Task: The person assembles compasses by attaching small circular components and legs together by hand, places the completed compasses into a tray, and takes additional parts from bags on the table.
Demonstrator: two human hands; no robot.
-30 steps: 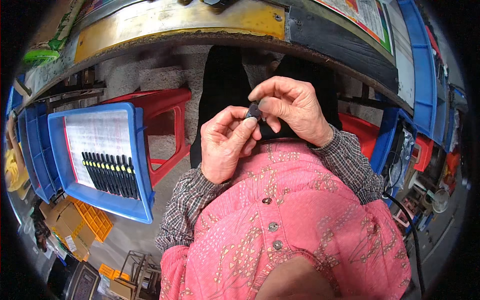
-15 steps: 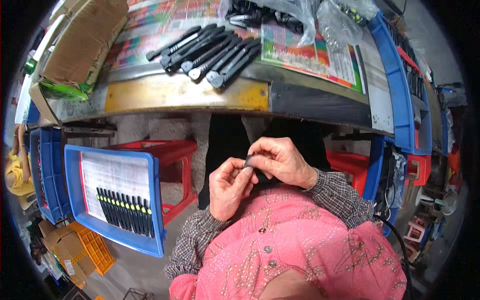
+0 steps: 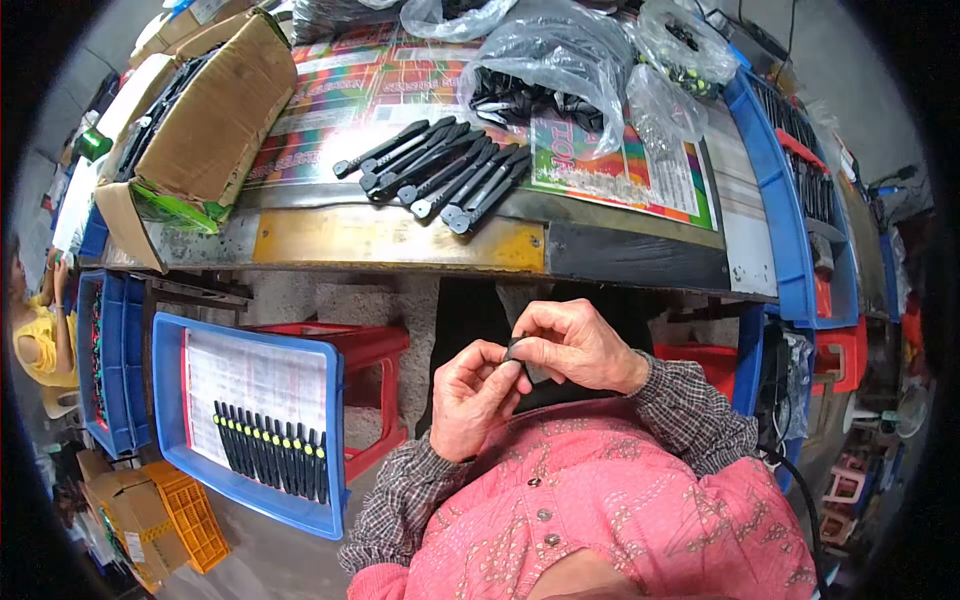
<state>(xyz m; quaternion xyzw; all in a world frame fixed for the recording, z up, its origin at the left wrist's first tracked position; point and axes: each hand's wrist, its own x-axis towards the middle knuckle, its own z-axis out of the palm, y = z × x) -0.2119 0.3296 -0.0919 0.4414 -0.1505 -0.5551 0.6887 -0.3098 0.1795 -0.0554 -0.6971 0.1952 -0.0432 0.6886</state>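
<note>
Pinching: left hand (image 3: 467,400) and right hand (image 3: 588,345), both on one black part (image 3: 512,349)
Black strips (image 3: 447,172): eleven o'clock from the hands

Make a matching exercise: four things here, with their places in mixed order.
Things
1. small dark part
2. black pieces with yellow-green dots
3. black pieces with round grey ends
4. orange crate

Places
A. heaped on the table
B. beside a cardboard box
C. pinched by left hand and right hand
D. lined up in blue tray

Pairs: 1-C, 2-D, 3-A, 4-B
</note>
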